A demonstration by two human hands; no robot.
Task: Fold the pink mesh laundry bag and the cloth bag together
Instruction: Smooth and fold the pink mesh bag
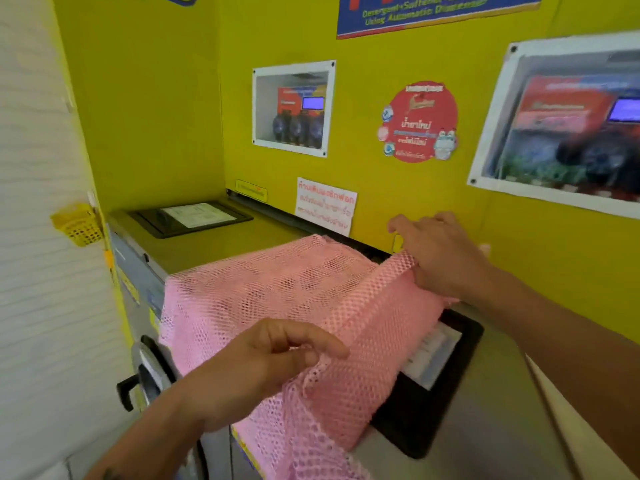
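Observation:
The pink mesh laundry bag (277, 292) lies spread over the top of a washing machine (207, 244), and its near part hangs down over the front edge. My left hand (256, 368) pinches the bag's near edge between thumb and fingers. At the far right corner of the bag, close to the yellow wall, my right hand (440, 258) grips a fold of the mesh. A cloth bag is not visible; I cannot tell whether it lies under the mesh.
A black lidded panel (190, 218) sits on the machine top at the back left, and another black panel (433, 386) lies to the right, partly under the mesh. The round machine door with its handle (138, 382) faces left. Posters hang on the yellow wall (381, 188).

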